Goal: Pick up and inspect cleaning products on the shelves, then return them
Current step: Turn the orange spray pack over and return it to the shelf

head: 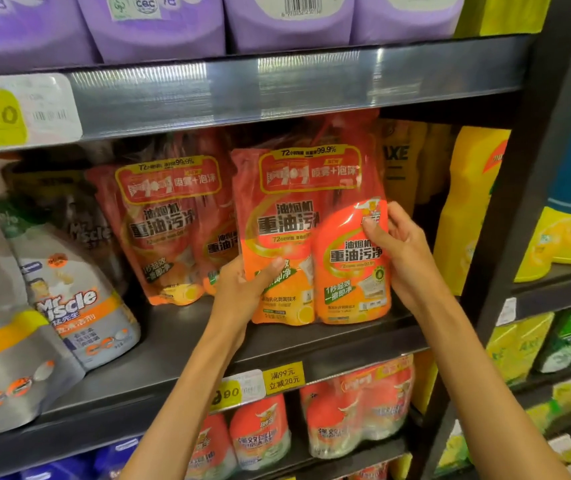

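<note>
On the middle shelf [187, 344], both hands clamp the orange twin-pack [315, 233]: left hand [242, 292] at its 7 o'clock, right hand [403, 251] at 3 o'clock. Its top hides under the shelf lip; another pack [169, 230] stands at 9 o'clock

Both hands, left hand [242, 289] and right hand [402, 244], hold the orange twin-pack [312, 237] upright.
</note>
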